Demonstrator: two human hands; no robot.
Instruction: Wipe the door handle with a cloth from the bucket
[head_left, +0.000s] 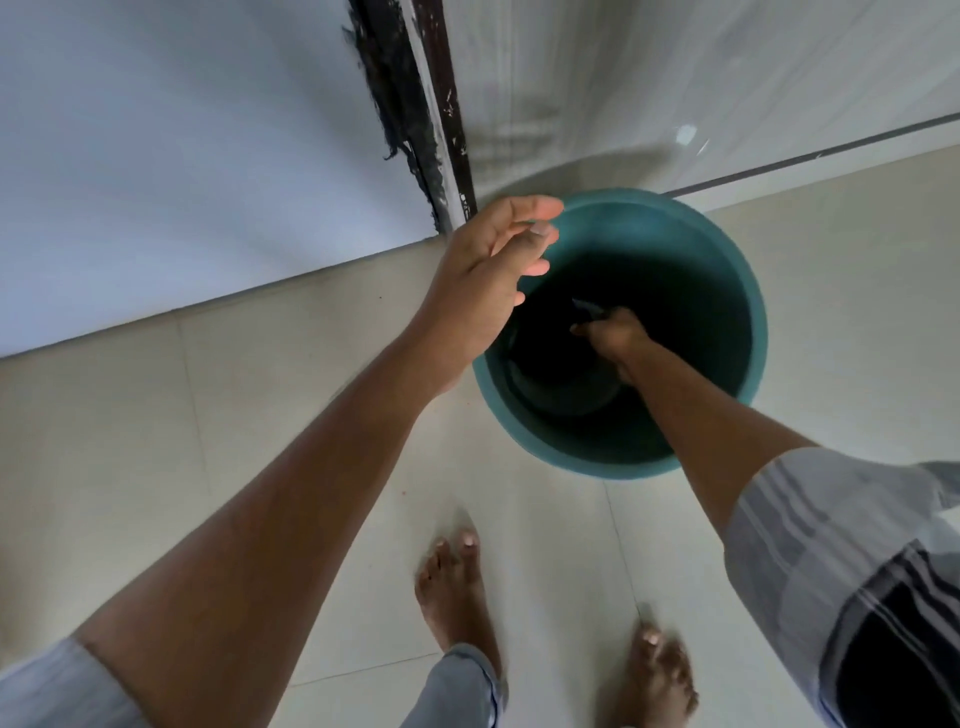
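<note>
A teal plastic bucket (727, 270) stands on the pale tiled floor, seen from above. My right hand (615, 335) reaches deep inside it, fingers closed around a dark cloth (587, 307) that barely shows in the shadow. My left hand (488, 275) hovers over the bucket's left rim with its fingers spread and nothing in them. The door handle is out of view.
A white door or wall panel (182, 156) fills the upper left, and a dark, chipped door frame edge (431, 119) runs down to the floor just behind the bucket. My bare feet (457, 592) stand on the tiles (857, 291) below the bucket.
</note>
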